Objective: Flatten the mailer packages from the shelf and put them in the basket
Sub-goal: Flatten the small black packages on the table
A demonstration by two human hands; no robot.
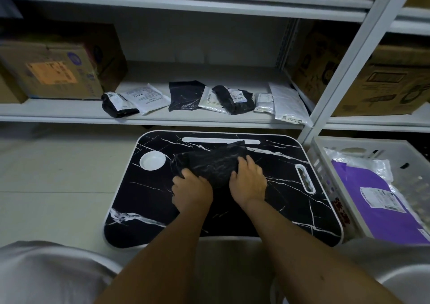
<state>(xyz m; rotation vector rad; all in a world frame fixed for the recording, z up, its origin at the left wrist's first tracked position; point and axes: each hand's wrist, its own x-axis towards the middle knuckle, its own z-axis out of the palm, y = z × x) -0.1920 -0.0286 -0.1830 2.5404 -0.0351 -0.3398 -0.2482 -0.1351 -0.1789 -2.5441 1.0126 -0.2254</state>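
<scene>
1. My left hand (192, 188) grips the near-left edge of the black mailer (210, 164), fingers curled on it.
2. My right hand (247, 182) presses its right side; I cannot tell whether those fingers pinch it.
3. The mailer lies crumpled on the marble-pattern lap table (302, 213), toward twelve o'clock.
4. More mailers (186, 95) sit on the shelf (69, 114) beyond.
5. The basket (320, 171) at three o'clock holds a purple package (363, 201).

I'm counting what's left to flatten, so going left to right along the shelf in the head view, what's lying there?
Cardboard box → small black mailer → white mailer → flat black mailer → crumpled black mailer, lying on a pale one → small white packet → long white mailer.
</scene>
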